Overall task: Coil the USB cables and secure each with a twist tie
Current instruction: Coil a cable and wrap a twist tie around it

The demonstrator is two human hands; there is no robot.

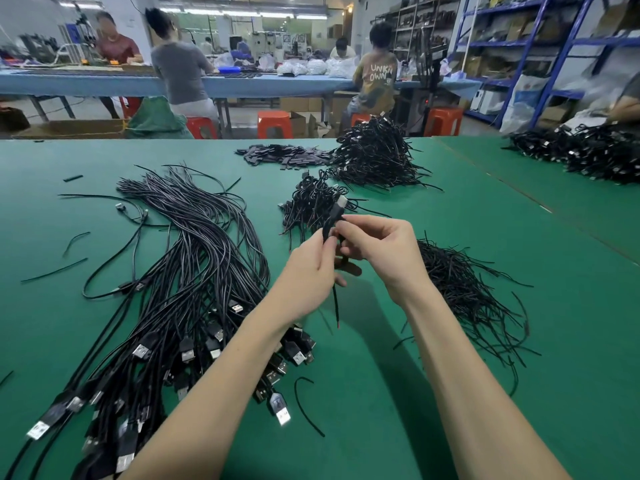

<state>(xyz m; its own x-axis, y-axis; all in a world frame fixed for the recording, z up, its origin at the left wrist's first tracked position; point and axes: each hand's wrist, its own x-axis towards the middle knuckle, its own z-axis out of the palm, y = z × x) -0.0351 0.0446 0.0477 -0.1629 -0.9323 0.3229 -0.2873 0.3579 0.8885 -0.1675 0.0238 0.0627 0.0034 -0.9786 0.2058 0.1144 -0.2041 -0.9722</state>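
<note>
Head view: we pinched a coiled cable (335, 216) in both hands, left (310, 271) and right (379, 247), above the tabletop (450, 209).

Both forearms bare, reaching forward from lower frame and converging at centre. Left hand (311, 268): palm turned inward, fingers curled, thumb and fingertips in a pinch grip. Right hand (377, 244): back of hand up, wrist bent, fingers curled in pinch grip opposite the left. Fingertips of both hands nearly touching.
</note>
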